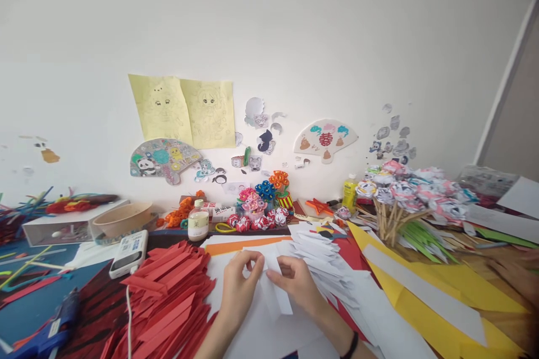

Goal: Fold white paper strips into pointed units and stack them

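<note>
Between my two hands is a white paper strip [281, 297], angled over the white sheets [252, 342] on the table. My left hand [241, 283] pinches the strip's upper left part between thumb and fingers. At its right edge, my right hand [300, 283] grips it with the thumb in front. A dark band circles my right wrist. To the left lies a large heap of folded red paper strips [168, 297]. A stack of folded white paper strips [322, 263] fans out just right of my right hand.
Yellow paper [438, 291] covers the right side, near paper flowers on sticks [404, 193]. At the right edge shows another person's hand [516, 269]. A glue gun [59, 322], power bank [128, 252] with cable, bowl [123, 220] and bottle [197, 223] stand left. The wall closes the back.
</note>
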`<state>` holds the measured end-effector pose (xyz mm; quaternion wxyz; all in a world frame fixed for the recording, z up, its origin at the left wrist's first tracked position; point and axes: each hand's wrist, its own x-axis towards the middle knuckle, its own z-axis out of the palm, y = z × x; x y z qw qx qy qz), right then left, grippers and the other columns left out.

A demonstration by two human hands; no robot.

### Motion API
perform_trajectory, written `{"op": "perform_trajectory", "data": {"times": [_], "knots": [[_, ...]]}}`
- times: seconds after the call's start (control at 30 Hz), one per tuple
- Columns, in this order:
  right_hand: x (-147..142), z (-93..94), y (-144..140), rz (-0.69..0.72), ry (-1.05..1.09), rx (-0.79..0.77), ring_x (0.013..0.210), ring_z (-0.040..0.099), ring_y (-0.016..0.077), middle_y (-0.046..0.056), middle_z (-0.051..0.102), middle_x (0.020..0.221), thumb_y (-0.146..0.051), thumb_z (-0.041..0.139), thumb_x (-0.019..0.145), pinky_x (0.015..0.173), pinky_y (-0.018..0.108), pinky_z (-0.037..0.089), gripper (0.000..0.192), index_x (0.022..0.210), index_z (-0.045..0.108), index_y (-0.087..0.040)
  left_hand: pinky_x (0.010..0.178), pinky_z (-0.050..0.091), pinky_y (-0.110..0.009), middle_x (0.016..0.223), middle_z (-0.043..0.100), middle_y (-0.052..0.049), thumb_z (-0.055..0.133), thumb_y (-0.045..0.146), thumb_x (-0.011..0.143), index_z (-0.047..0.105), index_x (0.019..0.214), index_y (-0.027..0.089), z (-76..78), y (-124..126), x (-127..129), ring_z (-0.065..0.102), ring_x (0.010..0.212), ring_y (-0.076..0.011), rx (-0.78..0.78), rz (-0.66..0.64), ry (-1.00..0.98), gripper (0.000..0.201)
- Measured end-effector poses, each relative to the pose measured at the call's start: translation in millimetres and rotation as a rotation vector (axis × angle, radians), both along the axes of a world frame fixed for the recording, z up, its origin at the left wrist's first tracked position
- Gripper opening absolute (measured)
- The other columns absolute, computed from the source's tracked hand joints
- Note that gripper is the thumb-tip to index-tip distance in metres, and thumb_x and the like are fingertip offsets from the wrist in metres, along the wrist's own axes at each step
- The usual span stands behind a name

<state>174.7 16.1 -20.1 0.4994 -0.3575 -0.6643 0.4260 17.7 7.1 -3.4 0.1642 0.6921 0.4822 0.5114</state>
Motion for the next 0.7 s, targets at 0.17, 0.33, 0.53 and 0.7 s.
{"op": "perform_trajectory", "data": {"times": [0.17,0.33,0.53,0.7], "knots": [[1.2,-6.3,3.5,-0.082,-0.057,0.03,0.055,0.025,0.0091,-0.005,0.026,0.06,-0.04,0.06,0.077,0.048,0.022,0.021,0.038,0.058,0.036,-0.019,0.063,0.04,-0.026,0.072,0.065,-0.001,0.051,0.037,0.085,0.063,0.075,0.019,-0.3,-1.0,2.5,0.054,0.066,-0.0158,-0.002,0.01,0.007,0.023],[0.3,-6.5,2.4,-0.093,-0.104,0.064,0.056,0.022,0.0091,-0.006,0.023,0.061,-0.035,0.056,0.081,0.048,0.023,0.018,0.037,0.059,0.03,-0.02,0.063,0.04,-0.026,0.074,0.066,-0.001,0.052,0.037,0.084,0.063,0.076,0.019,4.1,-1.7,3.0,0.054,0.067,-0.0159,0.01,-0.031,0.007,0.022],[-1.6,-0.2,-2.0,-0.104,-0.101,0.079,0.056,0.023,0.0092,-0.005,0.022,0.06,-0.034,0.057,0.079,0.048,0.024,0.018,0.037,0.058,0.03,-0.02,0.064,0.041,-0.028,0.071,0.065,-0.002,0.052,0.037,0.085,0.063,0.075,0.019,1.6,-2.8,3.3,0.053,0.066,-0.0167,0.043,0.0,0.031,0.023],[-1.8,-0.8,-2.3,-0.075,-0.104,0.074,0.054,0.025,0.0091,-0.005,0.025,0.06,-0.037,0.06,0.076,0.048,0.023,0.019,0.032,0.06,0.04,-0.018,0.065,0.04,-0.028,0.072,0.064,-0.001,0.051,0.036,0.086,0.062,0.075,0.02,-2.3,-3.7,4.0,0.052,0.068,-0.0171,0.073,0.032,0.03,0.022]]}}
